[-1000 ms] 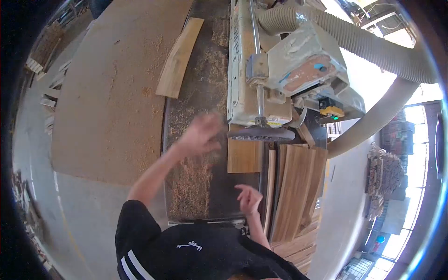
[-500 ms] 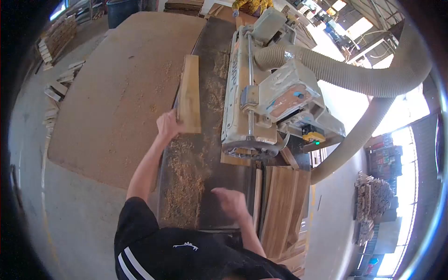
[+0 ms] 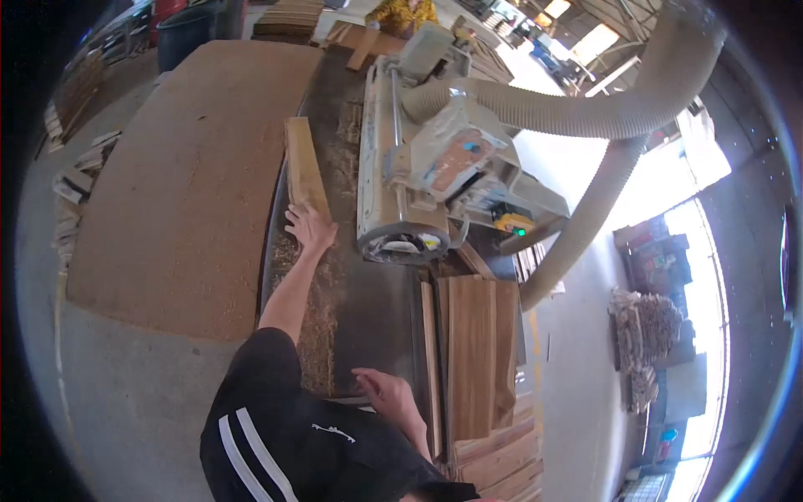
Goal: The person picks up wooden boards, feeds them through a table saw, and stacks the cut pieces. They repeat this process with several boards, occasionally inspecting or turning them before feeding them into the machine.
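A light wooden board [image 3: 304, 163] lies lengthwise along the left side of the dark machine table [image 3: 376, 309]. My left hand [image 3: 311, 227] grips its near end, with the fingers at the left edge and the thumb toward the right. To the right stands a planer-like woodworking machine [image 3: 401, 184], whose housing hides the table beneath it. Close to my body, my right hand [image 3: 389, 395] hovers over the near end of the table, fingers loosely bent and apart, holding nothing. Wood shavings [image 3: 314, 335] are scattered between my arms.
Stacked planks [image 3: 477, 360] stand right of the table. A wide brown board surface [image 3: 176, 192] adjoins on the left. Ribbed hoses [image 3: 577, 109] run from the machine. At the far end a person in a yellow patterned top [image 3: 403, 15] is beside another board [image 3: 362, 48].
My left hand has shifted from the board's left side onto its near end. My right hand has drawn back toward my body. A board end under the machine is no longer visible. The view has shifted.
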The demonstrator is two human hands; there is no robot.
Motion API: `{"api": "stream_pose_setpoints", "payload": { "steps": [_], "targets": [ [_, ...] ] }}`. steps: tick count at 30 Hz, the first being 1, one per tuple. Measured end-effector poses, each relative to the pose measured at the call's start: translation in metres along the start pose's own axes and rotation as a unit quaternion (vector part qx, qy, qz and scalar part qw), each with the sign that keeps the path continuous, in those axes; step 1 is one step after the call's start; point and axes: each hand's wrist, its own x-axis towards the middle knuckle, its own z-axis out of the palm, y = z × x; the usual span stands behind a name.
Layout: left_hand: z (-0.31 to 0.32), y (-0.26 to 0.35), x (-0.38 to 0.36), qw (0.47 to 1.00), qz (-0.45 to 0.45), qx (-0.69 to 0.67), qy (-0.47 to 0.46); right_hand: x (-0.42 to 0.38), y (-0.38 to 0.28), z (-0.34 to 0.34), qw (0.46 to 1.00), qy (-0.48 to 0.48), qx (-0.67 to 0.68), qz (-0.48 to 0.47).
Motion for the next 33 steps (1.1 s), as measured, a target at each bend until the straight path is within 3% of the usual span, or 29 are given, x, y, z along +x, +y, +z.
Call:
{"api": "stream_pose_setpoints", "payload": {
  "steps": [4,5,6,7,8,9,12,13,16,17,20,21,23,26,27,28,30,31,33],
  "targets": [
    [-0.039,-0.018,-0.015,0.99,-0.026,-0.109,-0.089,-0.019,0.006,0.012,0.997,0.054,-0.049,-0.026],
    [-0.033,-0.032,-0.027,0.986,-0.009,-0.151,-0.066,-0.023,0.006,0.011,0.998,0.051,-0.032,0.013],
    [-0.031,-0.05,-0.04,0.929,-0.032,-0.335,-0.156,-0.024,0.006,0.01,0.997,0.047,-0.016,0.051],
    [-0.03,-0.071,-0.055,0.829,-0.059,-0.503,-0.236,-0.023,0.005,0.01,0.997,0.068,0.019,0.039],
    [-0.03,-0.093,-0.073,0.692,-0.088,-0.649,-0.303,-0.024,0.004,0.011,0.994,0.089,0.055,0.03],
    [-0.039,-0.104,-0.107,0.606,-0.1,-0.727,-0.307,-0.026,0.006,0.015,0.995,0.095,0.039,0.01],
    [-0.079,-0.145,-0.182,0.487,-0.169,-0.771,-0.373,-0.026,0.003,0.022,0.988,0.106,-0.065,-0.087],
    [-0.079,-0.154,-0.206,0.481,-0.169,-0.781,-0.36,-0.03,0.002,0.024,0.98,0.105,-0.111,-0.125],
    [-0.087,-0.16,-0.269,0.57,-0.216,-0.727,-0.315,-0.042,0.012,0.045,0.98,0.084,-0.114,-0.142],
    [-0.067,-0.176,-0.28,0.519,-0.252,-0.746,-0.333,-0.048,0.018,0.052,0.979,0.082,-0.121,-0.142],
    [-0.111,-0.164,-0.336,0.497,-0.203,-0.76,-0.366,-0.072,0.041,0.063,0.989,0.066,-0.092,-0.093],
    [-0.113,-0.164,-0.35,0.5,-0.209,-0.753,-0.373,-0.082,0.049,0.062,0.994,0.081,-0.019,-0.069],
    [-0.11,-0.161,-0.376,0.499,-0.222,-0.743,-0.388,-0.116,0.066,0.058,0.998,0.052,-0.018,-0.034],
    [-0.095,-0.16,-0.406,0.614,-0.097,-0.666,-0.411,-0.166,0.105,0.059,0.995,-0.064,-0.009,0.078],
    [-0.084,-0.161,-0.41,0.655,-0.015,-0.624,-0.426,-0.183,0.131,0.069,0.984,-0.114,0.025,0.133],
    [-0.088,-0.157,-0.416,0.676,0.054,-0.578,-0.454,-0.199,0.151,0.076,0.967,-0.161,0.061,0.189],
    [-0.105,-0.143,-0.423,0.7,0.197,-0.471,-0.5,-0.226,0.166,0.081,0.909,-0.153,0.32,0.22],
    [-0.094,-0.136,-0.434,0.724,0.139,-0.44,-0.513,-0.233,0.171,0.086,0.855,-0.144,0.445,0.225],
    [-0.09,-0.123,-0.454,0.811,0.253,-0.321,-0.418,-0.24,0.182,0.093,0.731,-0.16,0.596,0.289]
  ]
}}
